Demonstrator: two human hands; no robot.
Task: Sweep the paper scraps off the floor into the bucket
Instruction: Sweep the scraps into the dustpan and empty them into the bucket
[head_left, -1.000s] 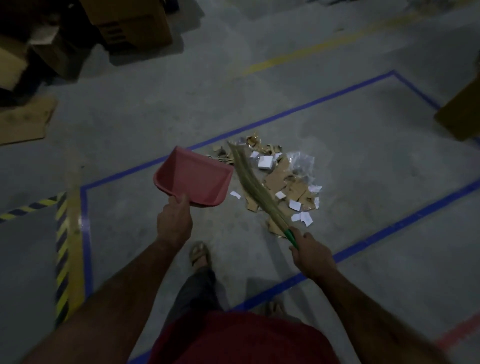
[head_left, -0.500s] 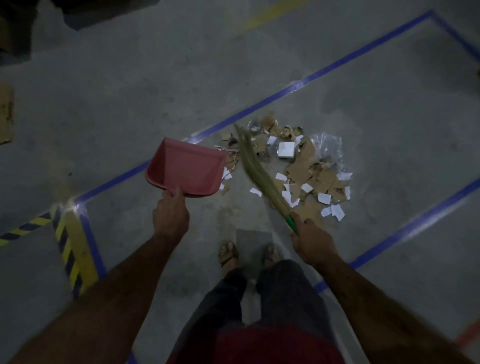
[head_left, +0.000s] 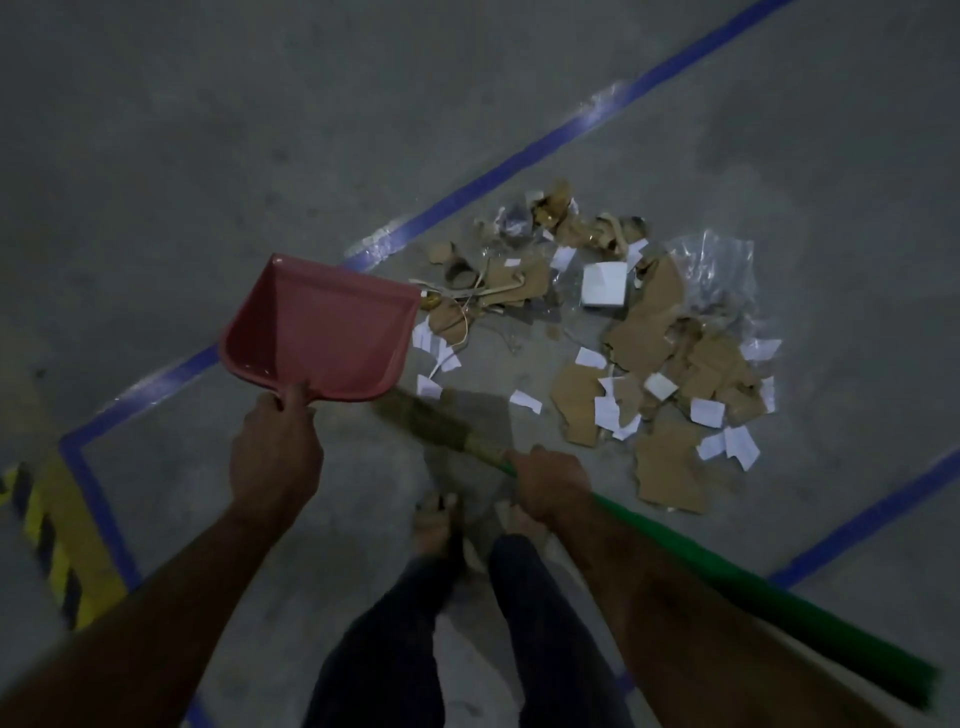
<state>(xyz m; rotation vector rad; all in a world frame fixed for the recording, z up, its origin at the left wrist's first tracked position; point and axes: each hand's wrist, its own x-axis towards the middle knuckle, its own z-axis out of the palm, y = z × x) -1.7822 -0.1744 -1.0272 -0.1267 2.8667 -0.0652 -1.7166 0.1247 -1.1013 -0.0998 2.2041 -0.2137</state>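
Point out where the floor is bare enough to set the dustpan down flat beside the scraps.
Bare concrete lies between the dustpan in the left hand and the person's feet, and beyond the blue tape line. To the right it is crowded: the paper and cardboard scraps and a clear plastic bag. The right hand holds the broom.

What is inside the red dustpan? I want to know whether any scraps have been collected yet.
The dustpan shows only its bare red inside, with no scraps in it. The left hand covers its handle. The scraps lie on the floor beside it.
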